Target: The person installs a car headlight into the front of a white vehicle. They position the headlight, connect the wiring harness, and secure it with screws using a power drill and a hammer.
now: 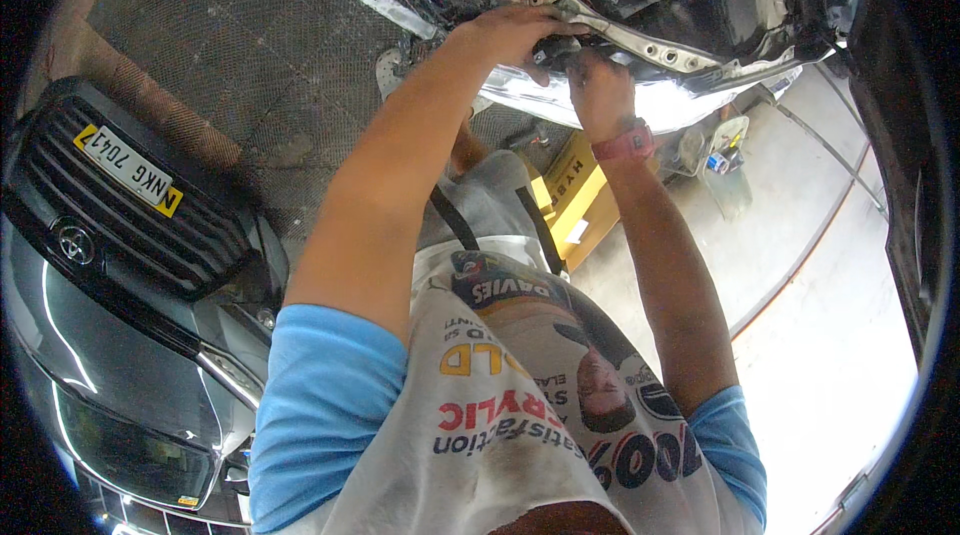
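Observation:
Both of my hands work close together at the front edge of an open vehicle's engine bay. My left hand (515,38) reaches over the pale metal crossmember (650,47), its fingers stretched out and the thumb apart from them. A small dark part (556,50) shows between the two hands; what it is, I cannot tell. Beside it my right hand (602,95) is closed, fingers curled in toward that dark part, and whatever they grip is hidden. A red watch (625,141) is on my right wrist. Just below the hands runs a bright, glossy panel (650,100).
Another dark car (130,295) stands at the left, its grille toward me. Behind my right forearm is a yellow box (580,190). A translucent bucket (728,180) with assorted items stands at the right. A thin rod (825,155) slants across the right side, near a dark panel edge (905,135).

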`<state>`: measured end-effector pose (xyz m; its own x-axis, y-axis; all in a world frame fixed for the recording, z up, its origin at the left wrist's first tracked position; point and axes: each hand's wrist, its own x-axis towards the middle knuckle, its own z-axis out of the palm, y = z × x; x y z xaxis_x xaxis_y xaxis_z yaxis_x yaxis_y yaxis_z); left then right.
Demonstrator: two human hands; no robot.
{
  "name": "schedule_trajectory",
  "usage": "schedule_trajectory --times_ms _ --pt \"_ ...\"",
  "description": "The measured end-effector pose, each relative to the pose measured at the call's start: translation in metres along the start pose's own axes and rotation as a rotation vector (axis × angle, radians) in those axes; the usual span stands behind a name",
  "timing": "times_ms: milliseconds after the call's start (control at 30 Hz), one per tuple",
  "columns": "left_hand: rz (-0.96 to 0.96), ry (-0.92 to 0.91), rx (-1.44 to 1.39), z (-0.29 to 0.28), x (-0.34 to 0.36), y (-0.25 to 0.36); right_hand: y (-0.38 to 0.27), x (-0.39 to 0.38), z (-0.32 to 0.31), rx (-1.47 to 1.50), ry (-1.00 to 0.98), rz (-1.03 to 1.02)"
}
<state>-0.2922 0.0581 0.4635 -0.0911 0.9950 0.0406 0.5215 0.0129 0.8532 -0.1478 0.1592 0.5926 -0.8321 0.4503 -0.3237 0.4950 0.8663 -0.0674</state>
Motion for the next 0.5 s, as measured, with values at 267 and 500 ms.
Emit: schedule_trajectory --times_ms 267,500 --pt "0.019 -0.234 0.076 -0.016 0.015 0.005 0.002 0.007 -0.002 -0.076 -0.060 -0.072" --pt "0.052 -0.231 0.081 -0.020 0.016 0.008 0.001 0.015 -0.007 -0.062 -0.061 -0.125"
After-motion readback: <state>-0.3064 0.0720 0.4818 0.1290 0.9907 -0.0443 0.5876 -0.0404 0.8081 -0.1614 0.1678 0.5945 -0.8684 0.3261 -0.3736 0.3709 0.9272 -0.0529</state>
